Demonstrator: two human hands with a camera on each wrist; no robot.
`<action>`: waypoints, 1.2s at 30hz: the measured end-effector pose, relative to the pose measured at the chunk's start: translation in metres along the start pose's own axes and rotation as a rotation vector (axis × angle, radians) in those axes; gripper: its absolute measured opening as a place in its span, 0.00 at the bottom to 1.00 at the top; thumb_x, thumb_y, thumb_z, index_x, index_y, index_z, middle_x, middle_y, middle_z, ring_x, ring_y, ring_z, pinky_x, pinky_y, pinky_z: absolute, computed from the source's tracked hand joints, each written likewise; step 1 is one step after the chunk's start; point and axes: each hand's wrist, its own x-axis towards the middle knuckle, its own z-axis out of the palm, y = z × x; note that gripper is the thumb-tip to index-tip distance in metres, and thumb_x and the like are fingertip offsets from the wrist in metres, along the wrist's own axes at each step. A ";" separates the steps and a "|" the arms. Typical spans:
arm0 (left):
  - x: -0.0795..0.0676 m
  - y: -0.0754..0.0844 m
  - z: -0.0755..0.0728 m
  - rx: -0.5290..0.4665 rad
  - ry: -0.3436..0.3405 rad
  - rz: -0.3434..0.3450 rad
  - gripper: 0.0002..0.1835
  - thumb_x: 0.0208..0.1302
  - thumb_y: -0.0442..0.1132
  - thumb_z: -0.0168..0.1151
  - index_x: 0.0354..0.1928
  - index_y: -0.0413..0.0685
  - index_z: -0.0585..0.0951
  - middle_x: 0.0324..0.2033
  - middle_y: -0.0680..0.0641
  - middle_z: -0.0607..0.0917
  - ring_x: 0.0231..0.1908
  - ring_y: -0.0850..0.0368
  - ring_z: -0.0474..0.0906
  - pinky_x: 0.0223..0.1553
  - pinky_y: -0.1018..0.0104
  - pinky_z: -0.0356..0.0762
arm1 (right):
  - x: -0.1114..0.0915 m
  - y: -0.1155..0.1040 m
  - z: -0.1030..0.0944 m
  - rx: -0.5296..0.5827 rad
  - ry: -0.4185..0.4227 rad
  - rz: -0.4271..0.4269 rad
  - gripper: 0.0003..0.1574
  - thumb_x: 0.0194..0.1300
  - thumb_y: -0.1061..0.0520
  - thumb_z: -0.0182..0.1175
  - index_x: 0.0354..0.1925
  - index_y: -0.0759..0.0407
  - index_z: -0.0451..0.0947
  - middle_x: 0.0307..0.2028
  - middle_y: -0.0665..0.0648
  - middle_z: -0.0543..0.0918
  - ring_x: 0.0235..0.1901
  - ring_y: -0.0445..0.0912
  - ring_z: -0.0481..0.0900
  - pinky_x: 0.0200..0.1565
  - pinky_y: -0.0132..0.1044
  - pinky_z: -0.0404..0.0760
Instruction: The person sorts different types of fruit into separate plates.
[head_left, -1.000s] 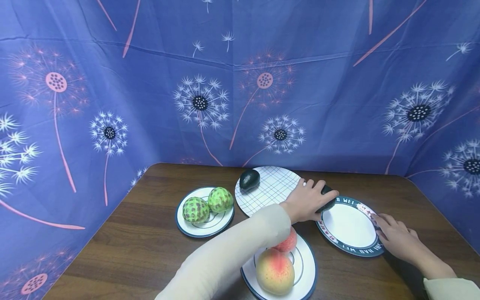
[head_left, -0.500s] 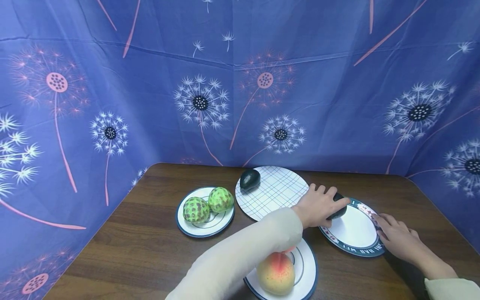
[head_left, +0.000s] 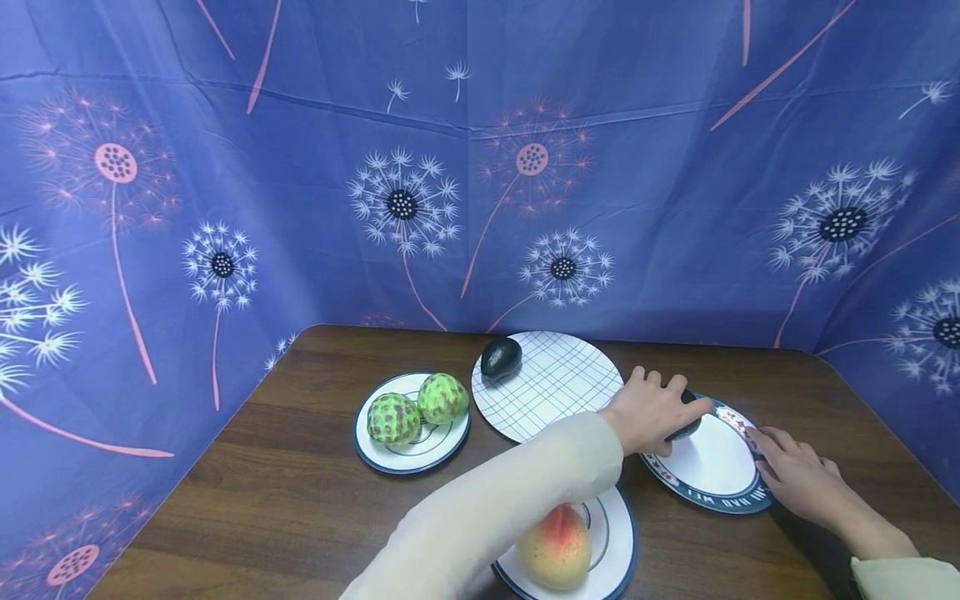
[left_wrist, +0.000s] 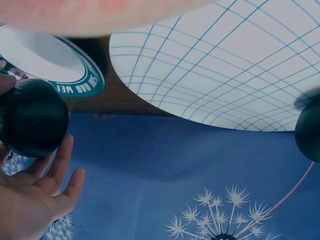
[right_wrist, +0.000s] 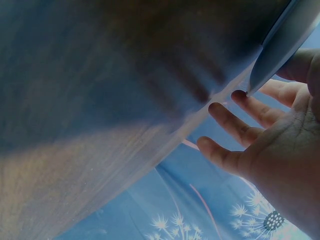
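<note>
My left hand (head_left: 648,417) grips a dark green avocado (head_left: 686,423) over the left side of a white plate with a green lettered rim (head_left: 723,502). In the left wrist view the avocado (left_wrist: 35,117) sits between the thumb and spread fingers. My right hand (head_left: 802,475) holds the same plate at its right edge; the right wrist view has the thumb and index finger on either side of the plate's rim (right_wrist: 285,47), with the other fingers extended. Another avocado (head_left: 501,357) lies on the left part of a white plate with blue grid lines (head_left: 570,375).
Two bumpy green fruits (head_left: 393,419) lie on a small blue-rimmed plate (head_left: 362,446) at left. At the front, a peach (head_left: 555,550) is on another blue-rimmed plate (head_left: 621,542), partly covered by my left sleeve (head_left: 510,492). A blue dandelion-print cloth (head_left: 465,208) hangs behind the wooden table (head_left: 262,500).
My left hand has carried the avocado rightward and slightly down, from beside the grid-lined plate to over the green-rimmed plate. My right hand has stayed at the rim.
</note>
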 end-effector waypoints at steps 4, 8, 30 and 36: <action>0.004 0.003 -0.006 -0.002 -0.018 -0.007 0.40 0.53 0.66 0.56 0.65 0.76 0.49 0.64 0.58 0.63 0.56 0.59 0.68 0.62 0.60 0.61 | 0.001 0.001 0.000 -0.002 -0.006 0.004 0.34 0.61 0.59 0.54 0.60 0.72 0.56 0.55 0.78 0.57 0.49 0.76 0.57 0.44 0.75 0.56; 0.009 0.008 -0.010 0.009 -0.022 -0.016 0.41 0.53 0.66 0.55 0.66 0.77 0.47 0.65 0.58 0.61 0.58 0.58 0.67 0.63 0.59 0.59 | 0.001 0.002 0.000 -0.006 -0.007 -0.001 0.34 0.61 0.58 0.53 0.61 0.72 0.56 0.54 0.78 0.57 0.49 0.76 0.58 0.43 0.75 0.57; 0.016 0.031 -0.007 0.103 -0.130 -0.036 0.41 0.50 0.69 0.54 0.64 0.79 0.46 0.65 0.61 0.60 0.52 0.67 0.73 0.63 0.55 0.59 | 0.001 0.002 -0.002 0.003 -0.008 -0.021 0.34 0.61 0.57 0.54 0.60 0.72 0.57 0.54 0.78 0.58 0.49 0.76 0.58 0.42 0.75 0.58; 0.019 0.034 -0.004 0.113 -0.150 -0.042 0.41 0.50 0.68 0.55 0.64 0.78 0.47 0.65 0.60 0.60 0.52 0.69 0.72 0.62 0.55 0.62 | 0.001 0.002 0.000 -0.009 0.004 -0.021 0.34 0.60 0.58 0.55 0.59 0.73 0.58 0.54 0.78 0.59 0.49 0.76 0.59 0.42 0.75 0.58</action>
